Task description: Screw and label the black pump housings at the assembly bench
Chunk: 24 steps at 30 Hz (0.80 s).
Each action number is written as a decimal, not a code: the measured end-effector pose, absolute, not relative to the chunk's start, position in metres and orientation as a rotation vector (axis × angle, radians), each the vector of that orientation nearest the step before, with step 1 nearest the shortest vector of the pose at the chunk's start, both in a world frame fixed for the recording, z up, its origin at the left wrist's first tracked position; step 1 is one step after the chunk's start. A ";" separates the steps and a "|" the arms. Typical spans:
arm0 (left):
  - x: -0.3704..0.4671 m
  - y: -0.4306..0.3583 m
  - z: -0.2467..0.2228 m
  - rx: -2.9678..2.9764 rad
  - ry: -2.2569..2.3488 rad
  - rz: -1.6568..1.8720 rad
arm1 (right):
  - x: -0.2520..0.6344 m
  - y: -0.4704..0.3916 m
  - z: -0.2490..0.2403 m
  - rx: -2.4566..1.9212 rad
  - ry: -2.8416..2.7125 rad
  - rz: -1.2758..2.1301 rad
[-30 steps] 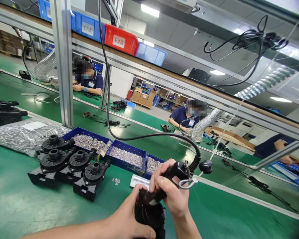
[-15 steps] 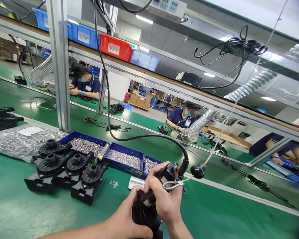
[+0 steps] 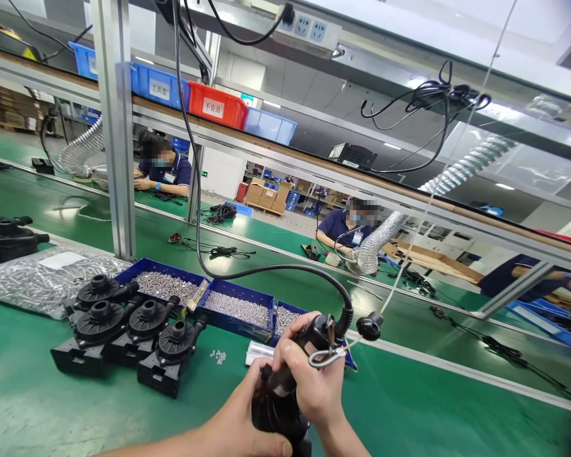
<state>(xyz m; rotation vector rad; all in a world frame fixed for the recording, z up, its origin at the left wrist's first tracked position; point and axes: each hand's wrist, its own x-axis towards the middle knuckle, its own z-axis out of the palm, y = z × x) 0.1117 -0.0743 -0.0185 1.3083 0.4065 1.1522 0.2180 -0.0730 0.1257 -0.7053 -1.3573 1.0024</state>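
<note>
My right hand [image 3: 314,377] is wrapped round a black electric screwdriver [image 3: 316,333], tilted, with a cable at its top and a metal hanging loop. Its lower end meets a black pump housing [image 3: 278,416] that my left hand [image 3: 240,409] grips from the left side; the tool's tip is hidden. To the left stand several similar black pumps [image 3: 176,343] with round ribbed tops. Behind my hands are blue bins [image 3: 240,330] of small metal screws. A silvery block [image 3: 259,352] and a scatter of tiny washer-like parts [image 3: 217,357] lie beside them on the green bench.
A clear bag of screws [image 3: 33,279] lies at the left. An aluminium post [image 3: 115,146] and a shelf with blue bins and a red bin [image 3: 217,105] rise ahead. The screwdriver cable [image 3: 261,270] loops down from above. People sit at the benches beyond.
The view has shifted slightly, so the background sits a little differently. Both hands keep their grip on the screwdriver and pump, almost unmoved.
</note>
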 end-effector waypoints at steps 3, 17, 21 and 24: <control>0.112 -0.072 -0.037 1.362 0.484 1.121 | 0.221 -0.068 0.130 -0.710 -1.325 1.015; 0.115 -0.080 -0.031 1.010 0.631 0.914 | 0.300 -0.065 0.178 -0.455 -0.951 0.851; 0.111 -0.077 -0.035 1.031 0.578 0.819 | 0.296 -0.066 0.177 -0.456 -0.986 0.878; 0.108 -0.082 -0.040 1.039 0.463 0.628 | 0.296 -0.068 0.178 -0.451 -0.989 0.911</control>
